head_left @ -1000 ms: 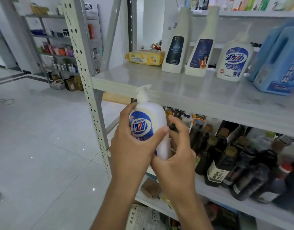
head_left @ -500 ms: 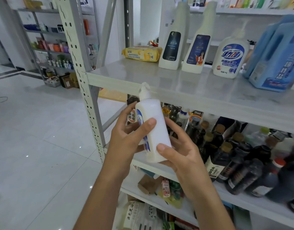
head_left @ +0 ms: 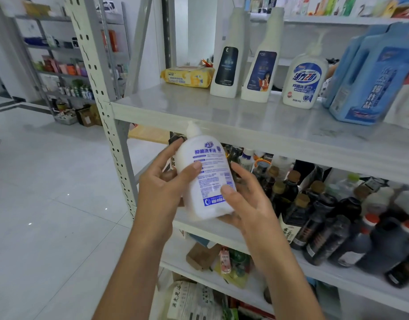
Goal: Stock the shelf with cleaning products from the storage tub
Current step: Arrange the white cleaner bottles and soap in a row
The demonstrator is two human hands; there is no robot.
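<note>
I have the white pump bottle point(head_left: 205, 181) held in both hands in front of the rack. My left hand point(head_left: 162, 188) wraps its left side with the thumb laid across the label. My right hand point(head_left: 247, 204) cups the lower right corner, with the thumb pressed on the print and the fingers behind. Both hands are closed on the bottle, and neither is free. Its long axis stands nearly upright, leaning a little left at the top, and the pump head reaches about level with the front lip of the grey shelf board point(head_left: 245, 121). That is the relation I judge the next move depends on: the board lies above and beyond the grip, so the bottle must rise over the lip before it can go in. Its twin bottle point(head_left: 304, 82) stands far right in the row, nearer my right hand, with bare board in front of it. The back label faces me, headed 抑菌洗手液 in blue, with a hotline starting 400 partly under my thumb. The twin's front reads 活力28 over the same 抑菌洗手液. Left of it are two tall white bottles point(head_left: 229, 63) with dark labels too small to read, and a yellow wipes pack point(head_left: 187, 76). The storage tub is out of view.
</note>
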